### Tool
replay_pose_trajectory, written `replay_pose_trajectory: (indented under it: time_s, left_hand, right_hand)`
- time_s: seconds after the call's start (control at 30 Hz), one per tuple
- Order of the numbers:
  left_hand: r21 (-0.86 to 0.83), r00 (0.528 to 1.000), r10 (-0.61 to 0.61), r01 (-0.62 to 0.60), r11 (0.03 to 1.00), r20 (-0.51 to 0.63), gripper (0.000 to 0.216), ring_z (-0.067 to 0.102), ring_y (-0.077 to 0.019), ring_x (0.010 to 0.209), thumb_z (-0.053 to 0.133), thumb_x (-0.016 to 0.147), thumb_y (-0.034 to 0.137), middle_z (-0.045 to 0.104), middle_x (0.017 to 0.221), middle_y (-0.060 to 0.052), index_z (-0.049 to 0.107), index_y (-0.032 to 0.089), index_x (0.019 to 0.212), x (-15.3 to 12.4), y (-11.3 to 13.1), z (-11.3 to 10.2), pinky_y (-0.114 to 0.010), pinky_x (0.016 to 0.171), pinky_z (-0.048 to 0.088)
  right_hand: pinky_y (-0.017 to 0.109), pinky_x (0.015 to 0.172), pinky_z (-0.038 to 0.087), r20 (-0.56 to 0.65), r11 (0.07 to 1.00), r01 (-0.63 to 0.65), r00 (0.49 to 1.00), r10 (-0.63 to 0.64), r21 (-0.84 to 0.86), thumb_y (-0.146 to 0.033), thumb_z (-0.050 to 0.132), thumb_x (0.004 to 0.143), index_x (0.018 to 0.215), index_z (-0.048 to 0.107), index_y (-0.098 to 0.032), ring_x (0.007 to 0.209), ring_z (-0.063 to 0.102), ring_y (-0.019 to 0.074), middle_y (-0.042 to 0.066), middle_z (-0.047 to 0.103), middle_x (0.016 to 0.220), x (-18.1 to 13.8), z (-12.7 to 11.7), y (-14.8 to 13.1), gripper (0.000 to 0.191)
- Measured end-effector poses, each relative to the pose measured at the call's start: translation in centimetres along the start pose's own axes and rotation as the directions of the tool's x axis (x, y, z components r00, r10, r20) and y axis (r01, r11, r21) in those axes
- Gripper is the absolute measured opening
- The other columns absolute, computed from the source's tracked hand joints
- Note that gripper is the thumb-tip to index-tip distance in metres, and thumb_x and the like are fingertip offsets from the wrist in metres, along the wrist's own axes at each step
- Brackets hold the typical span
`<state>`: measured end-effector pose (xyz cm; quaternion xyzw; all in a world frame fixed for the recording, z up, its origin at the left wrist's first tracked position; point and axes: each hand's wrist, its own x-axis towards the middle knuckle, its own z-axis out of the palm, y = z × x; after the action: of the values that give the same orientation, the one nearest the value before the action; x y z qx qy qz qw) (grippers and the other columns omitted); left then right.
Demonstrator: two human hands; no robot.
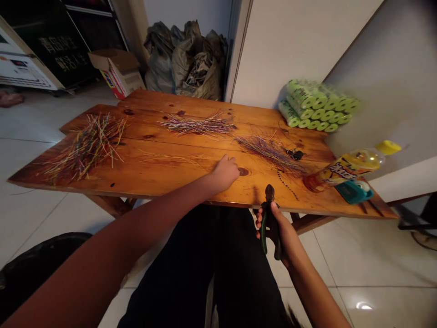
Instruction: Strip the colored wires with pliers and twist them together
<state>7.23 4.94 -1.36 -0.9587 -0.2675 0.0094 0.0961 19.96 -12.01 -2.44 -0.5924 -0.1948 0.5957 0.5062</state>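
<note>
My right hand (277, 230) is closed round the green handles of a pair of cutting pliers (269, 214), held just off the near edge of the wooden table (164, 175) with the jaws pointing away from me. My left hand (225, 172) rests on the table top with its fingers curled under; what it holds, if anything, is hidden. Just right of it lies a pile of thin purple and yellow strands (269, 151). A second pile (200, 124) lies further back, and a larger pile (87, 146) lies at the far left.
A stack of green rolls (316, 107) stands at the table's back right against the wall. A yellow-capped bottle (348, 167) lies on its side by a teal object (355, 191). A cardboard box (118, 70) and grey sacks (187, 59) sit on the floor behind.
</note>
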Motion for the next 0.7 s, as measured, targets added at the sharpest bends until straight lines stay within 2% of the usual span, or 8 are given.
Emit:
replay_pose_trajectory:
  time_s: [0.13, 0.27, 0.43, 0.57, 0.7]
  left_hand:
    - [0.006, 0.996, 0.046, -0.047, 0.999, 0.072, 0.009, 0.052, -0.0229, 0.082, 0.059, 0.07, 0.01, 0.065, 0.069, -0.009, 0.066, 0.014, 0.067, 0.7, -0.3, -0.2, -0.037, 0.077, 0.028]
    - [0.014, 0.993, 0.068, -0.069, 0.998, 0.092, 0.007, 0.053, -0.0217, 0.078, 0.061, 0.065, 0.01, 0.066, 0.072, -0.009, 0.066, 0.015, 0.064, 0.5, -0.8, -0.1, -0.036, 0.076, 0.03]
    - [0.0, 0.998, 0.06, -0.06, 0.998, 0.007, 0.009, 0.053, -0.0246, 0.082, 0.058, 0.065, 0.016, 0.067, 0.075, -0.011, 0.066, 0.014, 0.069, -0.5, -1.3, -0.7, -0.038, 0.075, 0.031]
    - [-0.031, 0.997, 0.035, -0.037, 0.999, -0.074, 0.016, 0.053, -0.0254, 0.086, 0.052, 0.07, 0.021, 0.067, 0.077, -0.011, 0.066, 0.014, 0.071, -1.1, -1.3, -2.2, -0.037, 0.073, 0.03]
    - [-0.069, 0.99, 0.05, -0.06, 0.996, -0.136, 0.014, 0.054, -0.024, 0.083, 0.053, 0.071, 0.023, 0.067, 0.072, -0.009, 0.065, 0.015, 0.07, -1.9, -0.7, -3.6, -0.036, 0.071, 0.029]
  right_hand:
    - [0.024, 0.046, 0.05, -0.017, 1.0, -0.005, 1.0, 0.005, 0.002, -0.055, 0.055, 0.074, 0.078, 0.061, -0.017, 0.058, 0.052, 0.0123, 0.002, 0.055, 0.068, -0.2, -0.3, 0.3, 0.039]
    - [0.023, 0.046, 0.049, -0.022, 1.0, 0.004, 1.0, -0.004, -0.003, -0.055, 0.055, 0.074, 0.077, 0.061, -0.017, 0.057, 0.052, 0.0121, 0.002, 0.055, 0.067, -0.4, -0.5, 0.3, 0.038]
    - [0.024, 0.046, 0.048, 0.011, 0.997, -0.015, 1.0, 0.016, -0.07, -0.055, 0.053, 0.075, 0.076, 0.059, -0.018, 0.057, 0.053, 0.0124, 0.001, 0.055, 0.066, -0.3, 0.1, 0.1, 0.038]
    - [0.022, 0.048, 0.048, 0.122, 0.976, -0.018, 0.991, 0.046, -0.219, -0.051, 0.059, 0.073, 0.073, 0.057, -0.017, 0.058, 0.053, 0.0114, 0.0, 0.055, 0.066, -0.2, 1.5, -0.3, 0.034]
    - [0.021, 0.052, 0.048, 0.144, 0.957, -0.023, 0.987, 0.067, -0.288, -0.045, 0.064, 0.071, 0.077, 0.055, -0.017, 0.059, 0.053, 0.0099, -0.001, 0.054, 0.068, 0.2, 2.7, -0.5, 0.03]
